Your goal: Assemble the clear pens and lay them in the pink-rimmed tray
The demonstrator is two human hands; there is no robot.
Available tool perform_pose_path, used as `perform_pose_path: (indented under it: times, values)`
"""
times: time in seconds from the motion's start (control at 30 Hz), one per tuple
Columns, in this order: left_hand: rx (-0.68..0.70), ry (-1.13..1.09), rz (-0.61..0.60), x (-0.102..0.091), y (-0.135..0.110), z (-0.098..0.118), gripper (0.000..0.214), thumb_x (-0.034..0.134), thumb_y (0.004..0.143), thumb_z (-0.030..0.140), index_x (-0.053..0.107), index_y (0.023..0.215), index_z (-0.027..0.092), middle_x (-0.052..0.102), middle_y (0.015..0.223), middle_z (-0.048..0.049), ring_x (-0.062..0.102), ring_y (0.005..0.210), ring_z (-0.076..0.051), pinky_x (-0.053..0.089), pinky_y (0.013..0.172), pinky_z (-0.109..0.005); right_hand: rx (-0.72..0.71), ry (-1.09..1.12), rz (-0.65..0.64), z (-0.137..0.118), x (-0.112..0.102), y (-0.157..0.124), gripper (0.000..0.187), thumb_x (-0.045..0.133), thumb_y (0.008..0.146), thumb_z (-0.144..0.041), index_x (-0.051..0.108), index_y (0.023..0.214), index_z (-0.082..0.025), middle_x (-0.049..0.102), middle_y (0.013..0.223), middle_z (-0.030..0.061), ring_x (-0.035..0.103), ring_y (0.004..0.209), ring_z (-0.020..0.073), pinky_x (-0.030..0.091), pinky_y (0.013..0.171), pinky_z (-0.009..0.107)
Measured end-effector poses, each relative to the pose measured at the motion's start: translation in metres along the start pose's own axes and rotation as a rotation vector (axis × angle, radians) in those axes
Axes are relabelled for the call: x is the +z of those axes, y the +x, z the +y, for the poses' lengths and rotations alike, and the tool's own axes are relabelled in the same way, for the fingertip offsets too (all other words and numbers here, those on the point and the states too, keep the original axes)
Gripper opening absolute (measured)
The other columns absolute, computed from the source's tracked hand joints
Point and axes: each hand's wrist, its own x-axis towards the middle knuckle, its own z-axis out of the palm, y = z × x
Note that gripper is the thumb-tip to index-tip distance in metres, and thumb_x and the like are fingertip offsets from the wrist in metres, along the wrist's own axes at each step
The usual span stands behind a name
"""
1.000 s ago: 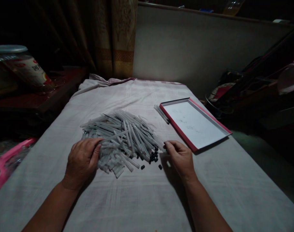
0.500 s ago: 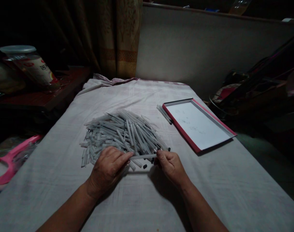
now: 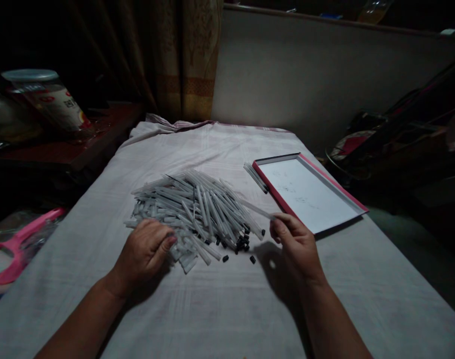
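Observation:
A heap of clear plastic pen tubes (image 3: 192,207) lies in the middle of a cloth-covered table (image 3: 227,309). Small black caps (image 3: 242,244) are scattered at the heap's near right edge. My right hand (image 3: 296,247) pinches one clear tube (image 3: 255,208) by its end and holds it above the table, pointing up and left, between the heap and a shallow red-edged box lid (image 3: 309,192). My left hand (image 3: 147,252) rests on the heap's near left edge with its fingers curled over some tubes.
A few tubes (image 3: 255,177) lie in a row beside the lid's left rim. A pink plastic item (image 3: 20,239) sits off the table at left. A jar (image 3: 48,102) stands on a dark side shelf. A curtain hangs behind, with cluttered bags at right.
Half a second ago both hands held one tube between them in front of the heap. Now my right hand alone has carried it right, toward the lid, and my left hand has gone back to the heap.

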Motion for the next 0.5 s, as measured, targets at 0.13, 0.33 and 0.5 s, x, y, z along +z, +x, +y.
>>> perform_pose_path:
  times: [0.13,0.33,0.5]
  values:
    - [-0.071,0.141,0.048,0.012,0.001,-0.002,0.026,0.046,0.099,0.028,0.060,0.119,0.017,0.069,0.097,-0.0068,0.061,0.090,-0.023,0.044,0.083,-0.035,-0.039,-0.181,0.160,0.021,0.007,0.007,0.029,0.067,0.078,-0.043,0.077,0.089,-0.018,0.074,0.082,0.0068,0.067,0.078,0.0219,0.054,0.073,0.035]
    - [-0.117,0.320,0.000,0.029,-0.006,-0.009,0.044,0.038,0.101,0.033,0.047,0.140,0.017,0.063,0.116,-0.0136,0.056,0.106,-0.029,0.040,0.093,-0.045,-0.221,-0.485,0.092,0.028,0.026,0.004,0.026,0.059,0.085,-0.038,0.079,0.092,-0.023,0.073,0.083,0.0054,0.068,0.080,0.0195,0.053,0.076,0.031]
    - [-0.125,0.254,0.064,0.025,-0.011,-0.014,0.038,0.042,0.101,0.031,0.050,0.135,0.018,0.064,0.117,-0.0118,0.057,0.108,-0.027,0.041,0.095,-0.042,-0.259,-0.609,0.049,0.031,0.022,0.004,0.029,0.053,0.089,-0.038,0.078,0.091,-0.023,0.070,0.081,0.0043,0.068,0.077,0.0181,0.052,0.072,0.029]
